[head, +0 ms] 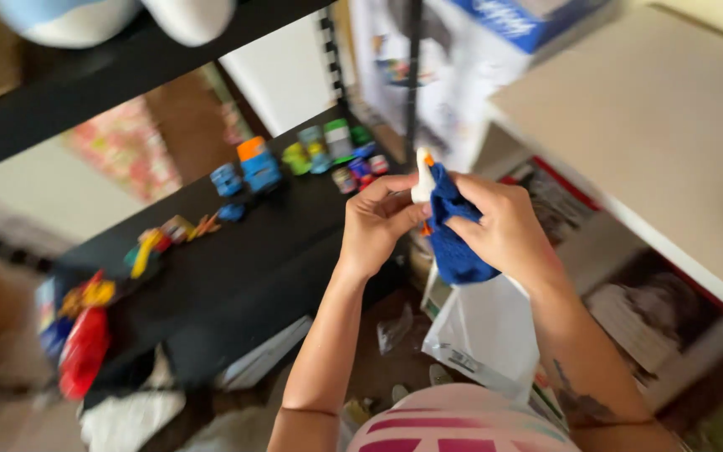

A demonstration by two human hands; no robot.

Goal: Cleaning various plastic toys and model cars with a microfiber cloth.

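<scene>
Nearest the camera, at the bottom edge of the head view, is the person's striped top (459,423), pink and white. Just above it hangs a white bag (485,331), held up between the forearms. Its top disappears under a blue cloth (453,238).

Both hands meet at the middle of the picture. The left hand (376,228) is curled, its fingertips pinched on the left edge of the cloth and touching a small white thing (421,180) with an orange tip that sticks up above the cloth. What that thing is cannot be told. The right hand (508,226) is also closed in a pinch, thumb and fingers gripping the cloth from the right side. The cloth thus sits between the two hands, above the bag and well above the floor.

Behind the hands runs a black shelf (236,268), slanting across the frame. On it stand small toys: a blue and orange truck (257,165), a smaller blue toy (226,179) beside it, and a cluster of green, blue and red pieces (336,151) toward the far end. Nearer the left edge lie yellow bits (156,243) and a red toy (84,351), all blurred.

A black bar (110,92) of the shelving crosses the upper left. To the right, a pale surface (654,125) fills the corner, with a white and blue box (479,50) beyond it. Under that surface lie flat printed sheets (638,310), too blurred to make out.
</scene>
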